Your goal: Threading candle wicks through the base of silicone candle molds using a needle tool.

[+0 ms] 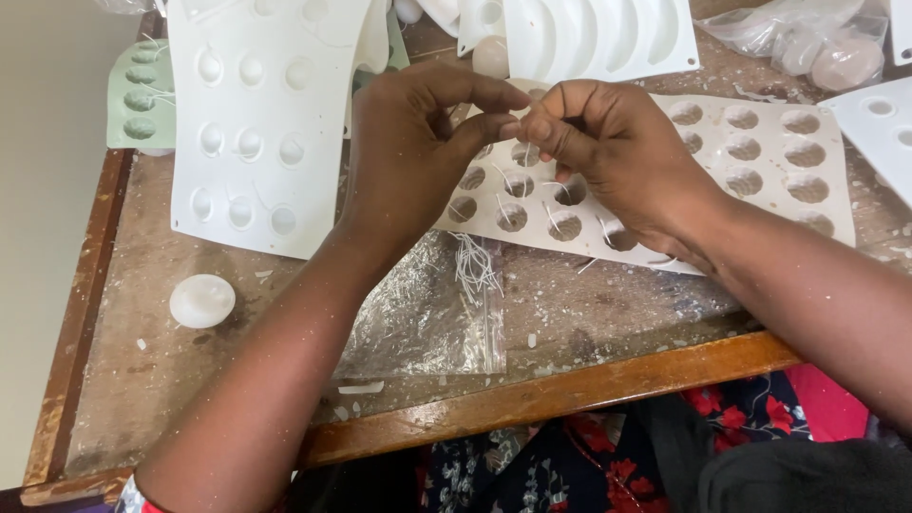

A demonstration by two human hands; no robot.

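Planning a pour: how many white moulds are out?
4: left mould, centre mould, crescent mould at top, right-edge mould; more may be hidden behind.

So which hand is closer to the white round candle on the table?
Left. The left hand is up and to the right of the candle; the right hand is farther right, over the mould.

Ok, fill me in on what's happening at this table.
A person's left hand and right hand meet fingertip to fingertip, pinching what looks like a thin white wick above a white mould tray of round cavities. Several cavities near the hands already have wicks standing in them. A clear plastic bag with loose wicks lies below, and a round white candle sits on the worn wooden table.
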